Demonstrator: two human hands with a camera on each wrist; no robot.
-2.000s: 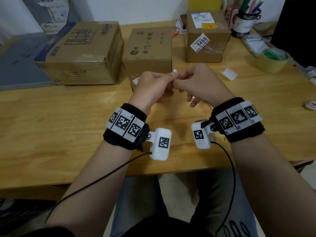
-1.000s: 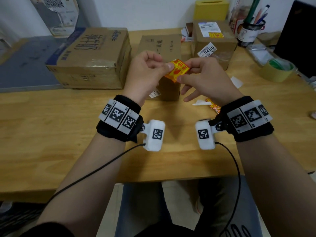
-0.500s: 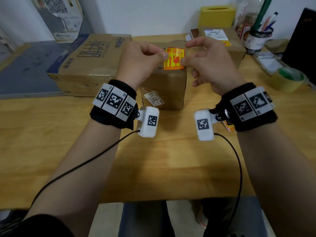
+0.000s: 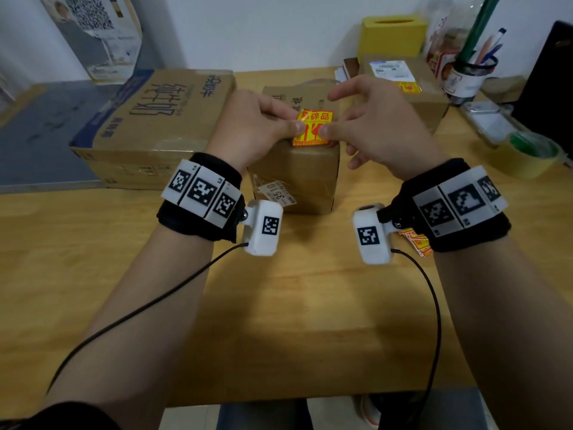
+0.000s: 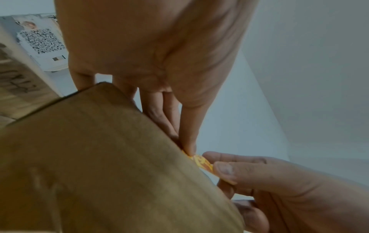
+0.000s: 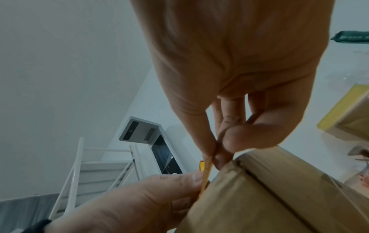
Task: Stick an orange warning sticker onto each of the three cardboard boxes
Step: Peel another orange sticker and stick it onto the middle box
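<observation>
Both hands meet over the middle brown cardboard box [image 4: 299,169], which stands on the light wooden surface [image 4: 93,259]. The left hand [image 4: 257,125] pinches the left edge of the orange rectangular warning sticker [image 4: 313,128] between thumb and forefinger, and the right hand [image 4: 376,128] pinches its right edge, the other right fingers spread loosely. The sticker sits at the near top edge of the box; the wrist views show it edge-on, just beside the cardboard, and whether it already lies flat on the box cannot be told. Its print reads 易碎品 in red on yellow, above a broken-glass symbol.

The front of the middle box carries a white label with the digits 3510. To the left stands a larger brown carton [image 4: 152,125] with big dark Chinese characters on its lid and a blue stripe along one edge. Behind the right hand stands a third cardboard box [image 4: 415,88] with a white shipping label and a small orange sticker already on its top. More orange stickers [image 4: 417,242] lie on the surface under the right wrist. A roll of yellowish tape [image 4: 527,156] lies at the right, near a pen cup [image 4: 471,76].
</observation>
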